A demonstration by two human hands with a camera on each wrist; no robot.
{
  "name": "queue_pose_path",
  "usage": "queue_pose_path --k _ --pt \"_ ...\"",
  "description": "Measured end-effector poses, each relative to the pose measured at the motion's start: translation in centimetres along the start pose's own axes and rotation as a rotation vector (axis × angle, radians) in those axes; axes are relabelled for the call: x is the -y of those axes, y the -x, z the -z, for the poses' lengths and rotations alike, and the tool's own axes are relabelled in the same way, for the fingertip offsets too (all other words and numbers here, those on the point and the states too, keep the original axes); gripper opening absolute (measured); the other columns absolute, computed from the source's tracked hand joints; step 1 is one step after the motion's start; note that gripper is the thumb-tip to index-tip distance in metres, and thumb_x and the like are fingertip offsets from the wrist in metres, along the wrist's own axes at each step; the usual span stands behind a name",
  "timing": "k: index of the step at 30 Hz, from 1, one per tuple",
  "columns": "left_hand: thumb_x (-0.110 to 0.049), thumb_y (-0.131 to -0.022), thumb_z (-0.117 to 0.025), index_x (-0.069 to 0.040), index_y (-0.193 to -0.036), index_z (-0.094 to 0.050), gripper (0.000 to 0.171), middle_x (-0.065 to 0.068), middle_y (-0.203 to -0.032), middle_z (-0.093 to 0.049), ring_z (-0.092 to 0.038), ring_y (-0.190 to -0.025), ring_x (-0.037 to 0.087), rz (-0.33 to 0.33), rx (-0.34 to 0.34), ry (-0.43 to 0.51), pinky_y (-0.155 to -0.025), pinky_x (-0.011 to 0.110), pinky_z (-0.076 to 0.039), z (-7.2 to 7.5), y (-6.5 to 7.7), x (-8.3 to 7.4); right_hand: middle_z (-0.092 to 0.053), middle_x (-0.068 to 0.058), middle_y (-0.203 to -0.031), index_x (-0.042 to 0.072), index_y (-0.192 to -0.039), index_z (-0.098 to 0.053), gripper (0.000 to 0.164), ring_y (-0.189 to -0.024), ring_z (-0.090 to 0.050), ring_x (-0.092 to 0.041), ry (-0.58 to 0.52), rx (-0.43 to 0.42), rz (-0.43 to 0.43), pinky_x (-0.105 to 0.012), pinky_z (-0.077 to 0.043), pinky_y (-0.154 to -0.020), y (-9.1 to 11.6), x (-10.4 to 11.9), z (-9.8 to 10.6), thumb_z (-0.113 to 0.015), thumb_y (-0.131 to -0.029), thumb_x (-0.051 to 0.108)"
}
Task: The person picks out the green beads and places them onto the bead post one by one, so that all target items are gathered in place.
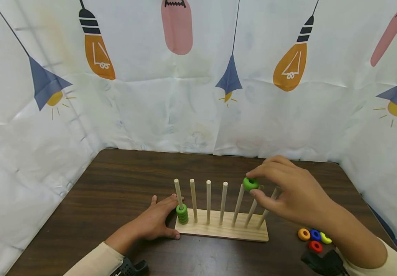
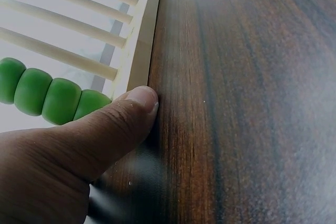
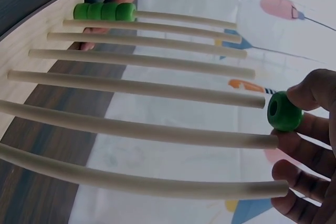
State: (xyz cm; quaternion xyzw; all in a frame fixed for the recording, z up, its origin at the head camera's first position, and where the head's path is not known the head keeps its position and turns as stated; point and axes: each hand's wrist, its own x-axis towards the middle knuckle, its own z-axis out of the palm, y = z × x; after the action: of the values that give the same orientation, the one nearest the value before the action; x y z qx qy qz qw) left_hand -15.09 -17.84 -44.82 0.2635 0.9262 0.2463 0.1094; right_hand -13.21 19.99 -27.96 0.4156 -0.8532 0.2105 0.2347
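R hand [image 1: 288, 188] pinches grn bead [image 3: 289, 113]; head-only: loose beads [image 1: 315, 235]

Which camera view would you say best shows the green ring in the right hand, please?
The right wrist view: the green ring appears largest there, pinched by the right hand. The head view shows it smaller; the left wrist view doesn't show it.

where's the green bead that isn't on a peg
In the head view, right of centre: the round green bead is pinched by the right hand, near the tip of the third pale wooden peg from the right.
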Motion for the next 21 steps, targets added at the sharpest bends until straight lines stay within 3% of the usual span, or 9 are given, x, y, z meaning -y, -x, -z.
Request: queue_pose_path --k 11,21 --pt "-0.044 -0.075 -0.091 -0.005 -0.154 -0.045 0.099 0.021 -0.160 -0.037 -0.028 -0.150 0.038 0.000 0.001 0.000 -0.110 0.078 -0.004 0.0 0.0 0.0 -0.065 0.017 -0.110 0.023 -0.116 -0.073 0.035 -0.103 -0.059 -0.006 -0.013 0.041 -0.020 -0.033 -0.055 -0.071 -0.7 0.4 -0.5 -0.083 -0.082 0.018" --pt "-0.045 -0.074 -0.091 -0.006 -0.154 -0.045 0.101 0.019 -0.160 -0.037 -0.027 -0.151 0.037 -0.006 0.001 0.003 -0.110 0.079 -0.004 0.0 0.0 0.0 -0.066 0.019 -0.109 0.023 -0.116 -0.073 0.035 -0.103 -0.058 -0.006 -0.041 0.037 0.009 -0.031 -0.055 -0.071 -1.4 0.5 -1.0 -0.082 -0.083 0.017"
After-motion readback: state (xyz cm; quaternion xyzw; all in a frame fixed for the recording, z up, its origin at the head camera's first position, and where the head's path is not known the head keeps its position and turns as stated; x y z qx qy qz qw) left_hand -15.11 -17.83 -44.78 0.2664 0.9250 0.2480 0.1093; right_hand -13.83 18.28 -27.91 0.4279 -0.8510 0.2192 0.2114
